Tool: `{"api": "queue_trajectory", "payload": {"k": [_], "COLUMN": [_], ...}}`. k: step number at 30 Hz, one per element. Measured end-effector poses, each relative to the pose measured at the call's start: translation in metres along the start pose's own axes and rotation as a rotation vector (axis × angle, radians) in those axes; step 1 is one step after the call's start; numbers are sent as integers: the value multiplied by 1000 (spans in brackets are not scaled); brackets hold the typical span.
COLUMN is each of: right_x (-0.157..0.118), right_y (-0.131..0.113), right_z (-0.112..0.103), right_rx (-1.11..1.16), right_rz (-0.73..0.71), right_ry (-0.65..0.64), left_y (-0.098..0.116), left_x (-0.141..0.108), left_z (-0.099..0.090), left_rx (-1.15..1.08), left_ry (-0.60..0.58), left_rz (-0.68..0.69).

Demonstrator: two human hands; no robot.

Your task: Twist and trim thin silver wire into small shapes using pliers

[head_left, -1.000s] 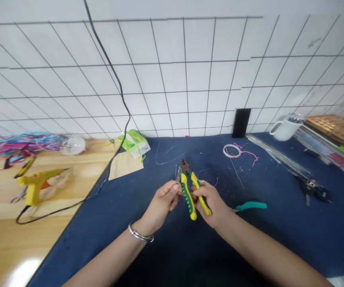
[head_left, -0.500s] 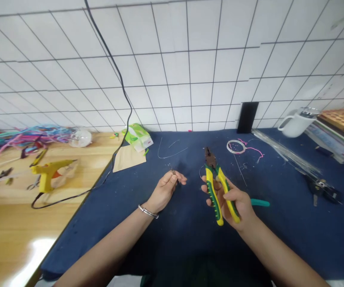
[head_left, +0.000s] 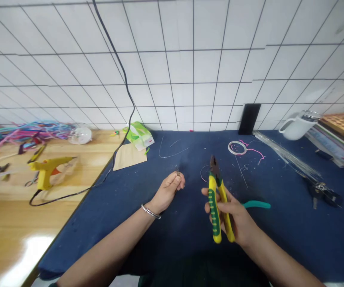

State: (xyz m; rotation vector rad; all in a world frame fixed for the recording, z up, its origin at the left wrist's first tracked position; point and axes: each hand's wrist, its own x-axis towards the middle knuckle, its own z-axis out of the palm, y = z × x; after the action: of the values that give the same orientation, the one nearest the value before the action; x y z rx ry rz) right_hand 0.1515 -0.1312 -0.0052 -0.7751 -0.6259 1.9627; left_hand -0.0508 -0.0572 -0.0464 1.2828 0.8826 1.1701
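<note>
My left hand [head_left: 168, 190] is closed in a pinch on a small twisted wire piece [head_left: 177, 172], whose thin ends poke up above the fingertips; its full shape is too small to make out. My right hand [head_left: 233, 213] grips yellow-and-green-handled pliers [head_left: 216, 199], with their dark jaws pointing up and away from me. A gap of blue cloth lies between the pliers and the left hand. Just beyond the pliers rests a thin wire loop [head_left: 203, 174]. Partly behind my right hand is a teal-handled tool [head_left: 258, 204].
Bent wire [head_left: 172, 154] and a white ring with pink thread [head_left: 237, 148] lie on the blue cloth [head_left: 124, 215]. At right are wire lengths [head_left: 285, 151], keys [head_left: 315, 195], a white mug [head_left: 297, 125] and books. A yellow glue gun [head_left: 48, 169] and its cord are left.
The pliers have turned, come slightly toward me, and their handles sit closer together. My left fingers have curled in more around the small wire piece. The view has shifted slightly.
</note>
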Motion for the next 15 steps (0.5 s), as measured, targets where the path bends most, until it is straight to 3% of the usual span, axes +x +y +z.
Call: {"api": "queue_trajectory", "payload": {"k": [7, 11, 15], "right_x": [-26, -30, -35], "right_y": [17, 18, 26], "right_z": [-10, -15, -16], "right_rx": [-72, -121, -104], "right_rz": [80, 73, 112], "right_ry": [-16, -10, -62], "left_y": [30, 15, 0], "left_x": [12, 1, -7], "left_z": [-24, -34, -36], "left_rx": [-50, 18, 15], "left_ry": [139, 152, 182], "left_rz": [105, 21, 25]}}
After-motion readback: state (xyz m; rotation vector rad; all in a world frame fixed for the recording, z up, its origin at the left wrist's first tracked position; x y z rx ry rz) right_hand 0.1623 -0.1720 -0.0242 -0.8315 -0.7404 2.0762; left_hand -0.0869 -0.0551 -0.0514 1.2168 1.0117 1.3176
